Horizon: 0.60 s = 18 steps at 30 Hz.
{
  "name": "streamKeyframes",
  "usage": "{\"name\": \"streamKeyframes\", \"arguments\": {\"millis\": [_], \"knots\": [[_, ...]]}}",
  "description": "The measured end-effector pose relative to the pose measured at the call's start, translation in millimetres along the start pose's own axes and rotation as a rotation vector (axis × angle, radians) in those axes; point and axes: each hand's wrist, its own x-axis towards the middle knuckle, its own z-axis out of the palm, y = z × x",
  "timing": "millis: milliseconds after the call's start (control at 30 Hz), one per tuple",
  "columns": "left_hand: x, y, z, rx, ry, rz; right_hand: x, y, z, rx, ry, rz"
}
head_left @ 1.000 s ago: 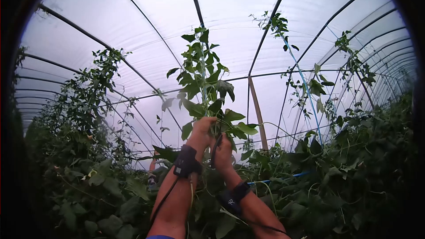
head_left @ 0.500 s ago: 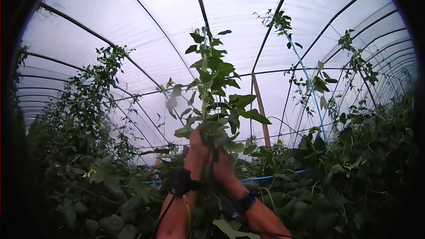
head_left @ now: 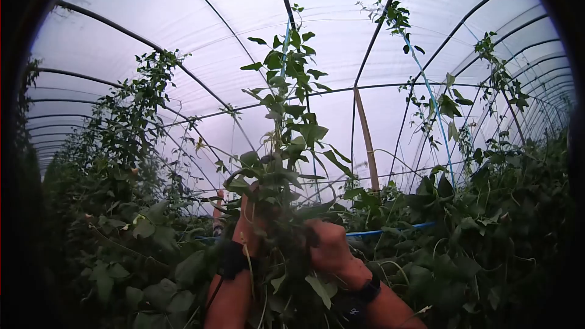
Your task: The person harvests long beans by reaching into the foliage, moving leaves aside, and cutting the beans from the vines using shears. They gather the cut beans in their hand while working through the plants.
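A tall climbing vine (head_left: 295, 131) with broad green leaves rises in front of me along a blue string (head_left: 285, 55). My left hand (head_left: 251, 204) reaches up into its lower leaves from the left, and the foliage hides the fingers. To the right of the stems, my right hand (head_left: 332, 247) is closed in a fist at the edge of the leaves. Something dark shows at its finger side, and I cannot tell what it is. Dark bands wrap both wrists. Pale leaves (head_left: 320, 289) hang below, between my forearms.
Dense foliage (head_left: 487, 256) fills both sides. More vines climb on the left (head_left: 131, 116) and up a blue string (head_left: 436, 109) on the right. A wooden post (head_left: 365, 140) stands behind, under the hoops and plastic film of a tunnel greenhouse. A blue line (head_left: 390, 230) crosses low.
My hands have moved apart and lower, the left one leftward, the right one rightward. The vine's leaves have shifted and its top sits higher in view. The view has tilted slightly.
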Motion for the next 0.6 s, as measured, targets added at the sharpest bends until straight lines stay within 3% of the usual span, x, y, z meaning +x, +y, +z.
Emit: {"name": "streamKeyframes", "arguments": {"millis": [67, 100, 167, 200, 233, 267, 333, 367, 533, 600], "knots": [[1.4, 5.5, -1.9, -0.409, 0.13, -0.37, -3.8, 5.3, -22.8, 0.007, 0.04, 0.158], [-6.8, 10.3, 4.8, -0.714, 0.253, -0.448, -6.5, 17.2, -29.2, 0.074, 0.136, 0.225], [-15.9, 0.5, 23.1, -0.718, 0.269, -0.465, 1.6, 30.3, -41.4, 0.347, 0.401, 0.394], [-20.0, -11.3, 36.4, -0.726, 0.283, -0.48, 13.9, 28.2, -47.4, 0.343, 0.4, 0.39], [-29.1, -34.4, 55.4, -0.163, 0.217, -0.229, 29.2, 24.8, -56.1, 0.409, 0.454, 0.405], [-22.5, -33.3, 54.1, -0.168, 0.216, -0.226, 44.4, 24.3, -63.7, 0.476, 0.51, 0.417], [5.4, -17.4, 35.2, -1.345, 0.141, -0.854, 74.3, 26.3, -65.6, 0.458, 0.419, 0.236], [22.3, 24.5, 30.4, -1.42, 0.188, -0.832, 88.6, 26.4, -62.4, 0.489, 0.408, 0.207], [4.9, -44.9, 52.7, -1.18, 0.214, -0.785, 132.1, 44.8, -37.1, 0.525, 0.223, 0.27], [0.4, -58.5, 49.3, -0.196, 0.08, -0.363, 137.0, 65.9, -18.9, 0.596, 0.112, 0.492]]}}
